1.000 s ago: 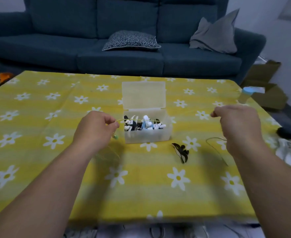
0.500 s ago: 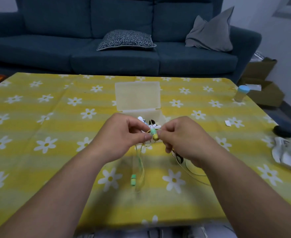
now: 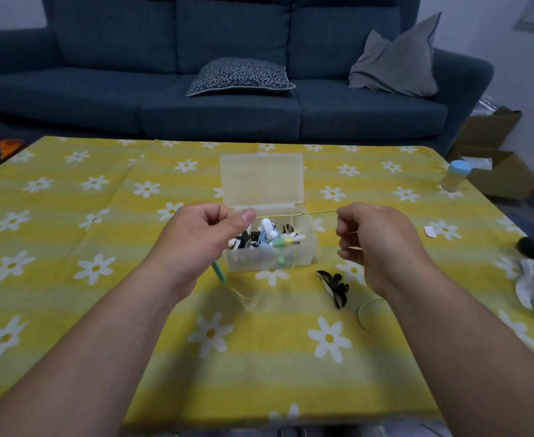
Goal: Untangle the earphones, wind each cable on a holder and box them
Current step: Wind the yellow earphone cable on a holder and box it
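Yellow cable taut btwn L hand & R hand, both pinched on it; box behind

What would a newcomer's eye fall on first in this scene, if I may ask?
Probably the two hands over the middle of the table: the left hand and right hand each pinch a thin yellow earphone cable stretched taut between them. Just behind it sits a clear plastic box, lid open, holding small black, white and blue pieces. A black holder lies on the daisy tablecloth to its right.
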Demonstrator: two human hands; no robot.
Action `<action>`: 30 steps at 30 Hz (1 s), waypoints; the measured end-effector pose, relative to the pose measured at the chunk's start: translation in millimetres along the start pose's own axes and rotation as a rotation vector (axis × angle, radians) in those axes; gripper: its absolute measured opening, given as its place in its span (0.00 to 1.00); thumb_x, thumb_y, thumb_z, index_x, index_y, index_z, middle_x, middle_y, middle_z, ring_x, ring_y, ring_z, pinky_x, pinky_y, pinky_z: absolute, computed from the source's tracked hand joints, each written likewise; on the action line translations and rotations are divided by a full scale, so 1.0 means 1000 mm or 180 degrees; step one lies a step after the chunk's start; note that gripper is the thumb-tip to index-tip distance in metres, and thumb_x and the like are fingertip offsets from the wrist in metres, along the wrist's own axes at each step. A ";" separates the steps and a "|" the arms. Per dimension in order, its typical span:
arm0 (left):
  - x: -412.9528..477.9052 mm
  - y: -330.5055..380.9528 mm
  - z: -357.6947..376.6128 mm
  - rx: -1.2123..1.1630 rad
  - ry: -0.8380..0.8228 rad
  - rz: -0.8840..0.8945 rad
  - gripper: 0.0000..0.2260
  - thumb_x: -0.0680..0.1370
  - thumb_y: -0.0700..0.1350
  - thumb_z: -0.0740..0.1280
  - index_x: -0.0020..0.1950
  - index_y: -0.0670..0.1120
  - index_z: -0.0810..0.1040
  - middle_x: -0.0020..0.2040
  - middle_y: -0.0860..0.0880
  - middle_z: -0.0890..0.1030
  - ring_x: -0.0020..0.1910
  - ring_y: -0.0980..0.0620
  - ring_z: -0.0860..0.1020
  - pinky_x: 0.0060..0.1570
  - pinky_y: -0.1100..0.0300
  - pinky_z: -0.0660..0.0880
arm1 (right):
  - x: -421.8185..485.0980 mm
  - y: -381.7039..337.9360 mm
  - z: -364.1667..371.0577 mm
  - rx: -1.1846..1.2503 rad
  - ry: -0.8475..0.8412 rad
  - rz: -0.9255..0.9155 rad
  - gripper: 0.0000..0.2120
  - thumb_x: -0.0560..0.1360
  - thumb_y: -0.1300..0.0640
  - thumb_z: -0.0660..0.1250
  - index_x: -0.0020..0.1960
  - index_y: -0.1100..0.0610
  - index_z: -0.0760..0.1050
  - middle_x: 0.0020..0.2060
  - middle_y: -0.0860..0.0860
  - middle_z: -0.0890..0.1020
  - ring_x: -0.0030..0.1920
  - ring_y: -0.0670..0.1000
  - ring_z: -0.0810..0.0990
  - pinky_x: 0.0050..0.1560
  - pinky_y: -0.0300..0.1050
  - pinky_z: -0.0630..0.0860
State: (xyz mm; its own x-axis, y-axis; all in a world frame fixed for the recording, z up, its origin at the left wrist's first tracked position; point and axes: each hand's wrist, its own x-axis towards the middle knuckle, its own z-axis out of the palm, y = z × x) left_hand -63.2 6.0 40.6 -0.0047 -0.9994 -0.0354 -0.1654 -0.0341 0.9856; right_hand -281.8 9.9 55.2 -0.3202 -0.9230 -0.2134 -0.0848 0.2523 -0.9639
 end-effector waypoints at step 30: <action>-0.014 0.003 0.011 -0.1285 -0.1575 -0.0546 0.30 0.68 0.24 0.67 0.68 0.44 0.74 0.60 0.44 0.82 0.56 0.40 0.82 0.55 0.52 0.79 | -0.019 -0.010 0.015 0.0937 -0.1136 -0.0141 0.16 0.79 0.64 0.55 0.33 0.59 0.64 0.38 0.65 0.83 0.43 0.63 0.83 0.50 0.57 0.81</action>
State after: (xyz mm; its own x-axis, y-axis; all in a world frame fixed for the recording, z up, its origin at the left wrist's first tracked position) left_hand -74.8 19.8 42.0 -0.4797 -0.8599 -0.1743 0.1781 -0.2899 0.9403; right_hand -260.3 20.2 66.6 0.0268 -0.9863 -0.1627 0.1969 0.1647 -0.9665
